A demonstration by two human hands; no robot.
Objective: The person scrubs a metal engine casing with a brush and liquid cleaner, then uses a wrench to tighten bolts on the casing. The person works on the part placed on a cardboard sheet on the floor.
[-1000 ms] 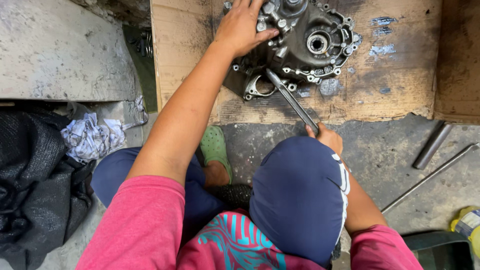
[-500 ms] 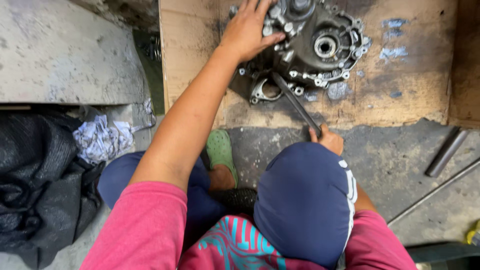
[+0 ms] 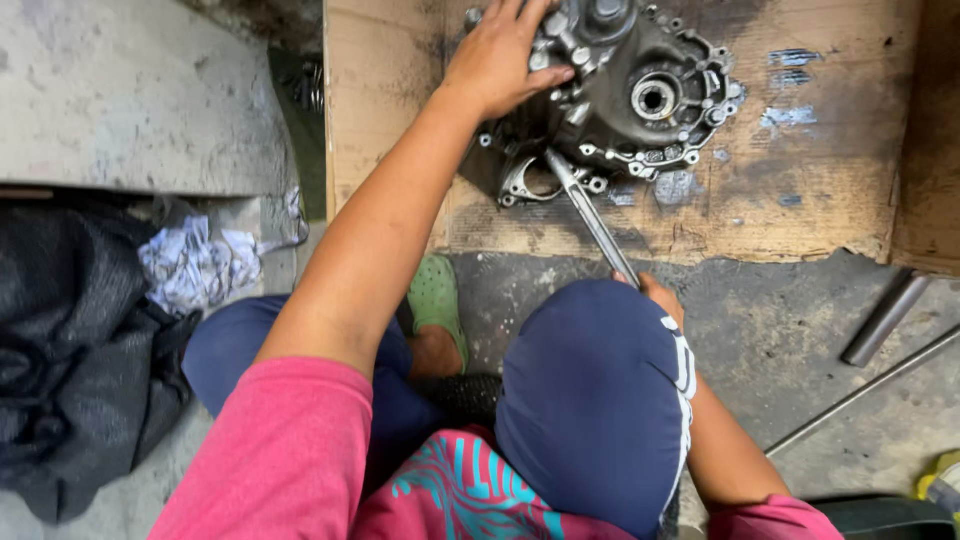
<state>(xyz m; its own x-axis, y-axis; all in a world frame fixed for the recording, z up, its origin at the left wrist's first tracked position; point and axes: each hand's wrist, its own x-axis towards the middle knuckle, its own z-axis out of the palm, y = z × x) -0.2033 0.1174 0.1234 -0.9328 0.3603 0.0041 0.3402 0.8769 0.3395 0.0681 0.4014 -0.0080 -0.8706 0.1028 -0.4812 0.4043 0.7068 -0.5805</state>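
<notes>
while the left hand [image 3: 497,62] presses flat on the engine casing [image 3: 620,95], the right hand [image 3: 660,297] grips a wrench [image 3: 590,215].

Stained cardboard sheet [image 3: 820,190] flat on concrete floor [image 3: 790,330]; grey engine casing [image 3: 630,95] resting on cardboard. Two metal rods [image 3: 885,318] on floor, right side.
</notes>
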